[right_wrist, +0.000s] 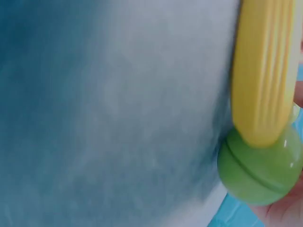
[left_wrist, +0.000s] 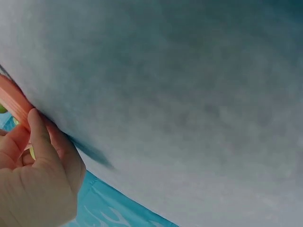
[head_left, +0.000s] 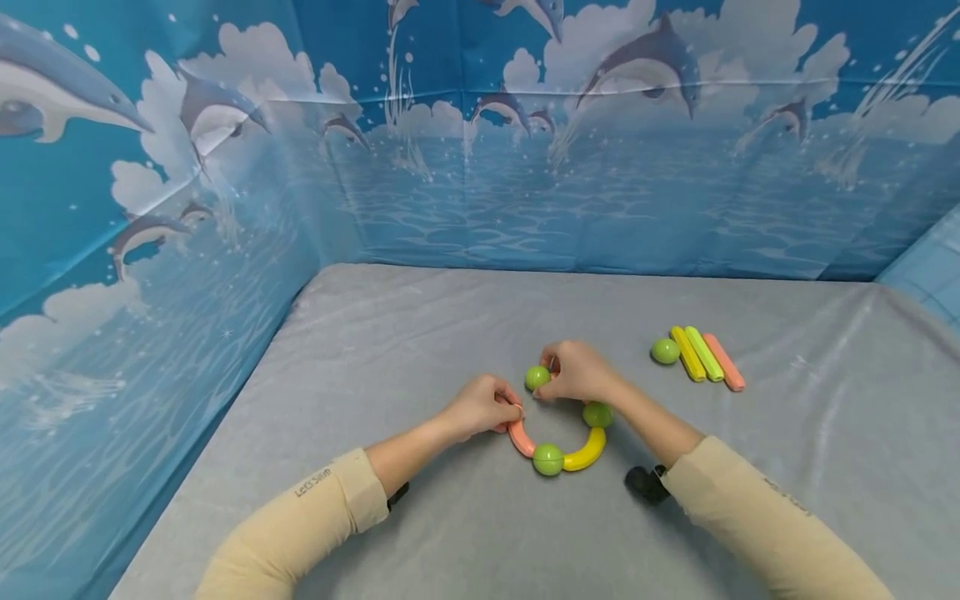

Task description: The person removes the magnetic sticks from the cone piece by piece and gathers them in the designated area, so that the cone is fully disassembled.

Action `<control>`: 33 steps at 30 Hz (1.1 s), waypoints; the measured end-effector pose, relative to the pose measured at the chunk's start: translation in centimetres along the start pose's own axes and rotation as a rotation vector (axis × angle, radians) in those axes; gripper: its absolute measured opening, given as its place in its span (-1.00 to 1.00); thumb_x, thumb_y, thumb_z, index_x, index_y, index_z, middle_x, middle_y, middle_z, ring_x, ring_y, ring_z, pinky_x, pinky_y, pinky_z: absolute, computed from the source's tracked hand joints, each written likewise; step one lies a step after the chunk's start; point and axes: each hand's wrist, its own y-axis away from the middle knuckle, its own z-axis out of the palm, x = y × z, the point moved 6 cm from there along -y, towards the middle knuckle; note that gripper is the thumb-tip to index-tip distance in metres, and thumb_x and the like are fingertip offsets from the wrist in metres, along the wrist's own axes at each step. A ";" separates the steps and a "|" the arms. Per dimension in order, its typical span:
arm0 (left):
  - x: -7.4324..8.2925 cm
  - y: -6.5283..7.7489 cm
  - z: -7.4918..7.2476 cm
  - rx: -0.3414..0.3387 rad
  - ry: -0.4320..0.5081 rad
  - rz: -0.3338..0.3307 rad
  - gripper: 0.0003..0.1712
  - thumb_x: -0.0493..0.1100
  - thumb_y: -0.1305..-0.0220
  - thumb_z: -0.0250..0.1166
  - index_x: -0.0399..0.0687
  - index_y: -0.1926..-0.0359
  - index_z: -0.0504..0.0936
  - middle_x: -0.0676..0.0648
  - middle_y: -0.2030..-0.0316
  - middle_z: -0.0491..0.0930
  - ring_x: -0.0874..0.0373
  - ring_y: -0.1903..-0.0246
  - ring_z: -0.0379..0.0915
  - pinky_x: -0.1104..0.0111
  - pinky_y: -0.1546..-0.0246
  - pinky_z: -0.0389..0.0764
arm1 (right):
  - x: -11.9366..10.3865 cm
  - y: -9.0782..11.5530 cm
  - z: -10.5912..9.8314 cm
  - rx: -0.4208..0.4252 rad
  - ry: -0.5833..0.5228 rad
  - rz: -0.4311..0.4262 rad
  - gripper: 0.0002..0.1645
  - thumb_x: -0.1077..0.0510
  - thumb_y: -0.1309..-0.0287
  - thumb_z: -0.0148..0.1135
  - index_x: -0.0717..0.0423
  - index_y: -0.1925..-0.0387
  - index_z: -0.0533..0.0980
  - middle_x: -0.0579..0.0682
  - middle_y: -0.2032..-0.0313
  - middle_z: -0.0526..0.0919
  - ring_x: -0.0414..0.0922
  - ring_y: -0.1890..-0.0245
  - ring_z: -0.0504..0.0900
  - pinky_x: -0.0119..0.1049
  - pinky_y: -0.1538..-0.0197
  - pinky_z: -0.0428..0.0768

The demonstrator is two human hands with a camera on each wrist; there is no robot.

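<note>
In the head view, an orange curved stick [head_left: 521, 439], a green ball [head_left: 548, 459], a yellow curved stick [head_left: 586, 451] and a second green ball [head_left: 597, 415] join into an open ring on the grey cloth. My left hand [head_left: 483, 406] pinches the orange stick's free upper end between thumb and fingers. Across the gap, my right hand [head_left: 581, 372] grips a third green ball [head_left: 537, 378] at its right side. That hand hides whatever lies between this ball and the second one. The right wrist view shows the yellow stick [right_wrist: 265, 71] meeting a green ball [right_wrist: 260, 165].
Right of the ring lie a loose green ball [head_left: 665, 351], a yellow stick [head_left: 687, 354], a lime stick [head_left: 704, 354] and an orange stick [head_left: 723, 362], side by side. Grey cloth [head_left: 420, 333] covers the surface. A dolphin-printed curtain [head_left: 465, 200] borders the back and left.
</note>
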 end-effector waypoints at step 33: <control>-1.0 1.4 -2.3 -0.098 0.096 -0.134 -0.77 -0.32 -0.23 0.22 -0.36 0.11 0.59 -0.09 0.38 0.59 0.22 0.51 0.47 0.41 0.45 0.58 | 5.0 3.7 -2.9 -0.167 -0.215 0.145 -0.45 0.22 -0.06 0.28 0.30 -0.11 0.42 0.04 0.53 0.40 -0.13 0.60 0.33 -0.31 0.52 0.29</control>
